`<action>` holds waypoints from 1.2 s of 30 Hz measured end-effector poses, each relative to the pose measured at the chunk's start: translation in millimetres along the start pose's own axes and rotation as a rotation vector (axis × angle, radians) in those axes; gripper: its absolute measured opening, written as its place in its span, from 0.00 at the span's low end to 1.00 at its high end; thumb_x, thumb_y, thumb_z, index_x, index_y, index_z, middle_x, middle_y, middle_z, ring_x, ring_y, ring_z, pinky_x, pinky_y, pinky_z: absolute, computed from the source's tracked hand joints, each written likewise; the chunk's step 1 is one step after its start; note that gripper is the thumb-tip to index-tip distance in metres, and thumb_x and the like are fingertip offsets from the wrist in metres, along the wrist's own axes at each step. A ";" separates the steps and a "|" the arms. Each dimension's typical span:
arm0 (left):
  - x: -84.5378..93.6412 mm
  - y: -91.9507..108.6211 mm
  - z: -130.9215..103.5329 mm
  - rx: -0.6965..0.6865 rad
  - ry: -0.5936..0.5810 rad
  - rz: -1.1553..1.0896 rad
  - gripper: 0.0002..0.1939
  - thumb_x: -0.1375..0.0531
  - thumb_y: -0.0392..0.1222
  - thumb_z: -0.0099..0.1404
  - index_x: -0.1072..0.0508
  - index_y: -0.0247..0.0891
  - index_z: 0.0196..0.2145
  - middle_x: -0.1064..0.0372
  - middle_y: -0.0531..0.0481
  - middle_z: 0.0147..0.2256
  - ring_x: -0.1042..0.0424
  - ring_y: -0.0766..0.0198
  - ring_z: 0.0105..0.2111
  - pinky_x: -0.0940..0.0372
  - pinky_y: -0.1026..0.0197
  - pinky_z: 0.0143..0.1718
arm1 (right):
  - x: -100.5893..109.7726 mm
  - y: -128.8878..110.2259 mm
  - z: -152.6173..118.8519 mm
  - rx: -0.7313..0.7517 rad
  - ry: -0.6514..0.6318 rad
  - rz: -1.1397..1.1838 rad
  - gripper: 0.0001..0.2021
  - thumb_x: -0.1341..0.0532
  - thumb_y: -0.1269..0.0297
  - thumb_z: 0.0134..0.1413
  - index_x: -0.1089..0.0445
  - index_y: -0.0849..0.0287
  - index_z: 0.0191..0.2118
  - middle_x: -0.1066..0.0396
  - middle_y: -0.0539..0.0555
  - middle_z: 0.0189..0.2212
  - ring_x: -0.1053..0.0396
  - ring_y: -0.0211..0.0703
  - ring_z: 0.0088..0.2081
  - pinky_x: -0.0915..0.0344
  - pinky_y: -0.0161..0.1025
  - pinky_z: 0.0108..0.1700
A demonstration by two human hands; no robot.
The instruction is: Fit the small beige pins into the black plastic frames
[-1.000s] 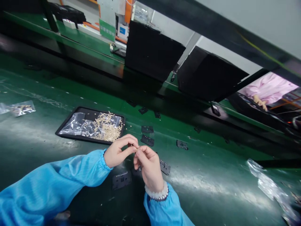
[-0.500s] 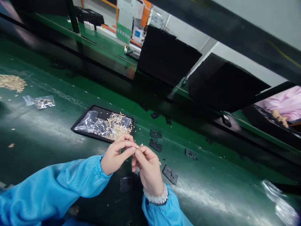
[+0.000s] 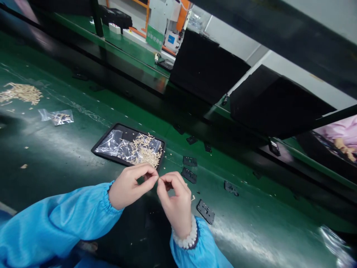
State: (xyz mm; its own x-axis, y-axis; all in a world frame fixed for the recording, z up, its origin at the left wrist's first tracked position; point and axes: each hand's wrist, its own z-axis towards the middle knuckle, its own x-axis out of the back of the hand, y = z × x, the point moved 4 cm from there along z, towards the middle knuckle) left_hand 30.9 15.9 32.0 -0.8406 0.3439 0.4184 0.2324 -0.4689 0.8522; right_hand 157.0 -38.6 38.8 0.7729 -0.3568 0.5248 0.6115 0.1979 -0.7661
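Note:
My left hand [image 3: 133, 185] and my right hand [image 3: 176, 201] meet fingertip to fingertip in front of me, both in a pinch. Whatever is between the fingertips is too small to make out. Just beyond the left hand lies a black tray [image 3: 107, 158] with clear plastic bags [image 3: 111, 143] and a heap of small beige strips [image 3: 147, 150]. To the right of my right hand, flat black plastic parts with holes lie on the green bench; the nearest is one black plate [image 3: 205, 211]. A small pale bent strip [image 3: 193, 198] shows beside the right hand.
At the left are a pile of beige strips [image 3: 23, 93] and a small clear bag [image 3: 61, 117]. Several black parts [image 3: 189, 175] are scattered right of the tray. Clear plastic [image 3: 334, 245] lies far right. Dark panels [image 3: 209, 67] stand behind; a person's hand [image 3: 344, 149] shows at right.
My fingertips have drawn slightly apart, with the left hand shifted left and the right hand a little lower. The whole view has shifted, so the bench things sit further right.

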 end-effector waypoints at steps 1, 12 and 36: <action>0.8 -1.4 -0.5 0.017 0.004 -0.010 0.06 0.44 0.34 0.61 0.30 0.37 0.28 0.30 0.52 0.27 0.31 0.68 0.27 0.36 0.66 0.30 | -0.3 -1.7 -0.9 0.042 0.027 -0.035 0.05 0.43 0.73 0.53 0.33 0.58 0.28 0.34 0.51 0.25 0.35 0.36 0.27 0.37 0.33 0.30; 13.8 6.0 -2.9 -0.312 0.003 0.243 0.08 0.45 0.32 0.63 0.26 0.37 0.34 0.27 0.47 0.32 0.30 0.63 0.34 0.35 0.62 0.38 | -5.8 -9.1 3.0 0.232 -0.007 -0.203 0.09 0.44 0.74 0.54 0.28 0.57 0.38 0.26 0.54 0.30 0.28 0.40 0.31 0.33 0.36 0.33; 33.0 -18.8 3.0 0.002 0.176 -0.039 0.06 0.42 0.35 0.60 0.24 0.37 0.29 0.27 0.48 0.29 0.28 0.65 0.30 0.33 0.65 0.31 | -31.5 -10.6 34.9 0.115 -0.055 0.033 0.08 0.44 0.73 0.52 0.28 0.57 0.31 0.27 0.52 0.27 0.30 0.38 0.29 0.33 0.36 0.35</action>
State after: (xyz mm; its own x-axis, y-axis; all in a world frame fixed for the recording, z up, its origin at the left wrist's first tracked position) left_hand 0.3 38.5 30.7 -0.9216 0.2141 0.3237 0.1985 -0.4566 0.8672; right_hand 132.1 2.4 43.3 0.7990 -0.2981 0.5223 0.5987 0.3129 -0.7373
